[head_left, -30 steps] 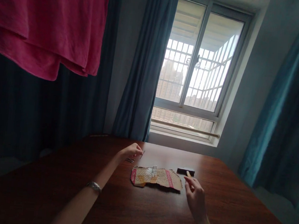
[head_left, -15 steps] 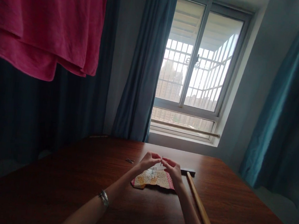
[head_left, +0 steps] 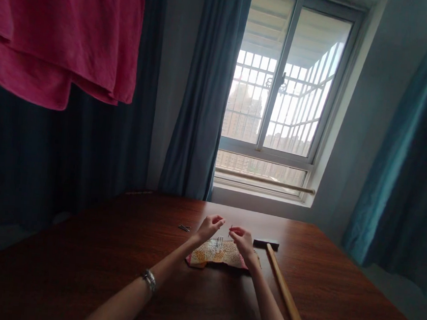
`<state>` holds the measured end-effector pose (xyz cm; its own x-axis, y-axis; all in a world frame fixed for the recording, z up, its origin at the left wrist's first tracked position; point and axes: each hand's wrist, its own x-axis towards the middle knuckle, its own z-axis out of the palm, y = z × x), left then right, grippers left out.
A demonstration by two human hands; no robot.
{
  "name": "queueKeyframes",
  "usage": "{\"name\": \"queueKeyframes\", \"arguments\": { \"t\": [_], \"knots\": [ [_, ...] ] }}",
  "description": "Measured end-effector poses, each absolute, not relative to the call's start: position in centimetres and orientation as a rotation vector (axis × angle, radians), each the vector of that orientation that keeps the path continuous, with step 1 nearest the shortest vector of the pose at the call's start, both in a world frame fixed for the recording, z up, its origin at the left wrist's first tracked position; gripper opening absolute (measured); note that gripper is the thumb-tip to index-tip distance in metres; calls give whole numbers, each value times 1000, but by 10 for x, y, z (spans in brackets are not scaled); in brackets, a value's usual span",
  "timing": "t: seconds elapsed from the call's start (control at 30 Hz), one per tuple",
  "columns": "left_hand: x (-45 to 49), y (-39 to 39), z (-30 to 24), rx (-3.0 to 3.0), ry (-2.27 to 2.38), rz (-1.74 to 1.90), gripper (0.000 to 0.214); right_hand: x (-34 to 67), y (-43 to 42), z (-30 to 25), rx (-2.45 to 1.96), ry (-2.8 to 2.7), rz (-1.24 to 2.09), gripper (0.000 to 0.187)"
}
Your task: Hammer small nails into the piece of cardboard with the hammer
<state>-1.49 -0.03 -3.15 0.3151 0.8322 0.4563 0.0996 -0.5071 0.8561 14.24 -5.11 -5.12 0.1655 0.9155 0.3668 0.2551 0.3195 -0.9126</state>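
Observation:
My right hand (head_left: 242,240) pinches a thin dark nail (head_left: 229,231) upright between its fingertips, above a spotted cloth (head_left: 230,254). To its left, my left hand (head_left: 211,227) is raised with thumb and fingers drawn together, and nothing shows between them. Several nails (head_left: 219,242) stand upright in a row on the cloth, just below and between the hands. The cloth is cream with dark dots, yellow patches and pink ends; an orange-brown edge of something shows under its near left corner. A few loose nails (head_left: 184,227) lie on the table left of my left hand.
A hammer with a wooden handle (head_left: 286,294) and a black head (head_left: 266,244) lies right of my right forearm. The brown wooden table (head_left: 97,269) reaches back toward a window (head_left: 276,110) and blue curtains (head_left: 199,104). A pink cloth (head_left: 68,35) hangs at upper left.
My hands have moved apart. The nail that was between both hands' fingertips is now in my right hand alone, and my left hand has drawn slightly left.

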Motion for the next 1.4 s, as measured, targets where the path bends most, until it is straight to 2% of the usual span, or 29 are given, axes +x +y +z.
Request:
{"name": "queueKeyframes", "arguments": {
  "t": [0.27, 1.23, 1.4],
  "knots": [
    [-14, 11, -59, 1514, 824, 1159, 43, 138, -43, -77, -1241, -1443, 607, 23],
    [-12, -5, -83, 2133, 930, 1047, 24, 140, -50, -89, -1403, -1677, 375, 14],
    [-12, -8, -79, 2139, 954, 1031, 26, 138, -56, -89, -1413, -1692, 313, 16]
  ]
}}
